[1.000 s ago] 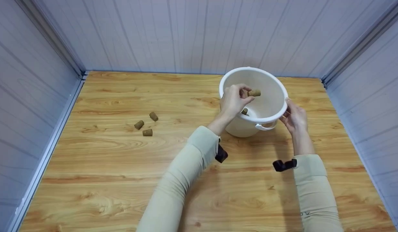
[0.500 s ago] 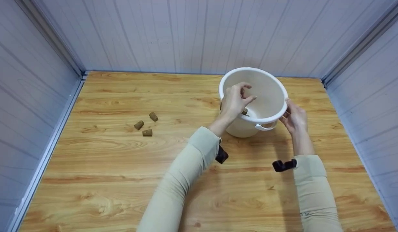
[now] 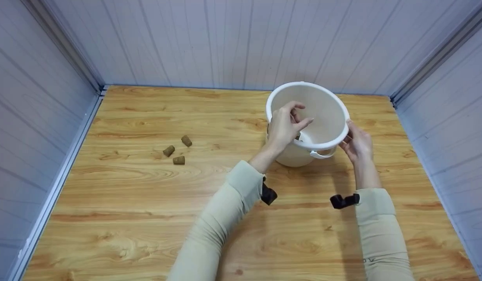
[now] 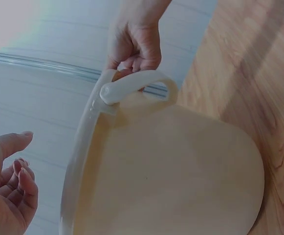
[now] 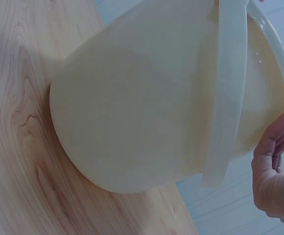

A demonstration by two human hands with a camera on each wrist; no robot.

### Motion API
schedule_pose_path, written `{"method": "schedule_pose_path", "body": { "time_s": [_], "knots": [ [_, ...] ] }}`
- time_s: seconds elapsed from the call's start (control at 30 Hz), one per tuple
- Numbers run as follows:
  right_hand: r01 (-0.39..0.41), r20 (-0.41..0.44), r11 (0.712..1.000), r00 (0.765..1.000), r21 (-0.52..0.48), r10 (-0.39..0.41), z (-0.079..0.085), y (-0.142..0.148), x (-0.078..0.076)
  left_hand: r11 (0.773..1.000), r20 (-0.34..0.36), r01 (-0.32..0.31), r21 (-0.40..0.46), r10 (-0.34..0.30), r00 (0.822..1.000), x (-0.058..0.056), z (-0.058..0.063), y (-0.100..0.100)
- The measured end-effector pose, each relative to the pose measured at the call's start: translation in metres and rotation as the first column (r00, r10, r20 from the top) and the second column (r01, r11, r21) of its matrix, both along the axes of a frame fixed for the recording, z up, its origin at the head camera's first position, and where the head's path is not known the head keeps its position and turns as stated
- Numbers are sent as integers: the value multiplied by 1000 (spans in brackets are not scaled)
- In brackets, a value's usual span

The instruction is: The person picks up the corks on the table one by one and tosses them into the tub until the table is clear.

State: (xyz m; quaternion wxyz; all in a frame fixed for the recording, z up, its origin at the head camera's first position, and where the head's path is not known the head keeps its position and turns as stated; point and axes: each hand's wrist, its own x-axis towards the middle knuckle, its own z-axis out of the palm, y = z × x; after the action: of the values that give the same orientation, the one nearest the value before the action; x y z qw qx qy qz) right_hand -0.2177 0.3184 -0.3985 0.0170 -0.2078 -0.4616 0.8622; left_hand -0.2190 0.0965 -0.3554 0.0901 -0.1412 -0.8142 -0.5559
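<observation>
Here's my feed: the white bucket stands on the wood-grain table, mouth up, and I'll call every place from there. My left hand is over the bucket's mouth, just inside the rim's left side, thumb and forefinger parted, the other fingers loosely bent, nothing between them. The left wrist view agrees: bare, relaxed fingers beside the rim.

Over to the bucket's right side, and my right hand has the rim pinched, thumb up at the edge, fingers against the outer wall just below. The handle hangs down at the bucket's near side, close to those fingers.

Looking into the bucket, I catch a bit of brown cork low down, mostly hidden by my left hand, so how many lie in there I cannot tell. Out on the table, well to the left of the bucket, three loose corks lie on their sides in a small cluster, near one another but not touching. Behind the bucket rises a pale panelled wall, and toward me from it come two light sleeves.
</observation>
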Motion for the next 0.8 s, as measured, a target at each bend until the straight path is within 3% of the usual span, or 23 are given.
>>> {"method": "schedule_pose_path", "body": {
  "time_s": [0.3, 0.8],
  "knots": [
    [10, 16, 1000, 1000, 19, -10, 0, 1, 0, 992, -60, 30, 120, -23, 998, 13, 0, -5],
    [-2, -6, 1000, 1000, 1, 2, -1, 0, -2, 969, -55, 15, 247, -1, 998, 34, -25, -31]
  ]
}}
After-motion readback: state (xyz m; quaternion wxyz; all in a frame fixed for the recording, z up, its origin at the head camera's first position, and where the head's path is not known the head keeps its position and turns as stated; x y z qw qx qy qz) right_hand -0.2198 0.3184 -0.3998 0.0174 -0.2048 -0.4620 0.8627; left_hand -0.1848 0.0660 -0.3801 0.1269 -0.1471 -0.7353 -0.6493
